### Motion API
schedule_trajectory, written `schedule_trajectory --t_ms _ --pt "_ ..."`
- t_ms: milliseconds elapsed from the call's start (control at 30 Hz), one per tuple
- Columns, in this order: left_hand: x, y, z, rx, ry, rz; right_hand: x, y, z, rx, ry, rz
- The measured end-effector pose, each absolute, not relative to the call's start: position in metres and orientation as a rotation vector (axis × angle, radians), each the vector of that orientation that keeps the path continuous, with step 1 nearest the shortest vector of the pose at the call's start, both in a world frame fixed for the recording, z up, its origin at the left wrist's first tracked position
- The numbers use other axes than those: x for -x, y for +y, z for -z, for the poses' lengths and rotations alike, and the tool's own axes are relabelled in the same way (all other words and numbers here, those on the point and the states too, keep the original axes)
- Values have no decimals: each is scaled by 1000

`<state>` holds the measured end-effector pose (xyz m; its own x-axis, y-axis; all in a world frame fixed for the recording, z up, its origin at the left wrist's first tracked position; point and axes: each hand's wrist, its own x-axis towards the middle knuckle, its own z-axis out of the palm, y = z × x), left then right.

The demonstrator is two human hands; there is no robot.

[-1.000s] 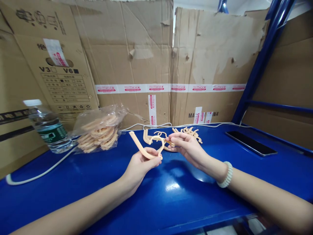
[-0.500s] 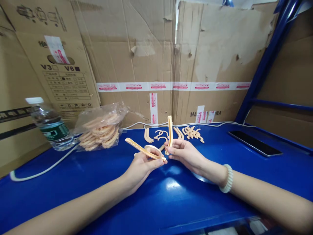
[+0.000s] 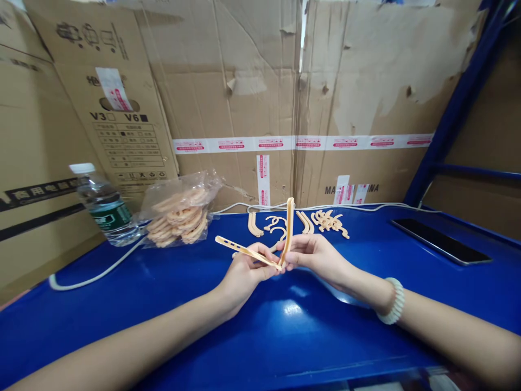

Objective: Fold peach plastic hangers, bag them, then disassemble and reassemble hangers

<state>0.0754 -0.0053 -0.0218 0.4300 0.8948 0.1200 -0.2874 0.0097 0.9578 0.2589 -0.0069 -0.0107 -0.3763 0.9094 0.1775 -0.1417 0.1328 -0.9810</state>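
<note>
My left hand [image 3: 248,271] is closed on a long beige plastic strip [image 3: 230,244] with small slots near its far end, which slants up to the left. My right hand [image 3: 303,252] pinches a second beige plastic strip [image 3: 289,222], slightly curved and grooved, held almost upright. The lower ends of the two strips meet between my fingertips; whether they are joined I cannot tell. Behind my hands lie beige curved strips [image 3: 254,224], thin curved pieces [image 3: 277,221], another pair of strips [image 3: 305,221] and a heap of small hooked pieces [image 3: 330,221].
A clear plastic bag [image 3: 181,209] of beige parts lies at the left beside a water bottle [image 3: 108,209]. A white cable [image 3: 85,285] runs along the blue table [image 3: 260,347]. A black phone [image 3: 442,240] lies at the right. Cardboard [image 3: 244,108] stands behind.
The upright strip in my right hand has come down against the end of the left strip. The left strip has turned, and its ring-like part no longer shows. The view has shifted slightly left.
</note>
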Motion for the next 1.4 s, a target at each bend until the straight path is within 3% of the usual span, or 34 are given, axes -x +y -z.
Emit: schedule_trajectory --t_ms 800,1167,1400 --pt "-73 -6 20 -1166 784 -1123 -248 -16 18 863 -1442 -1172" --pt "-54 22 -2 -1159 826 -1289 -301 19 -11 842 -1356 -1188" --pt "-31 46 -11 -1284 870 -1198 -352 32 -28 1017 -1881 -725"
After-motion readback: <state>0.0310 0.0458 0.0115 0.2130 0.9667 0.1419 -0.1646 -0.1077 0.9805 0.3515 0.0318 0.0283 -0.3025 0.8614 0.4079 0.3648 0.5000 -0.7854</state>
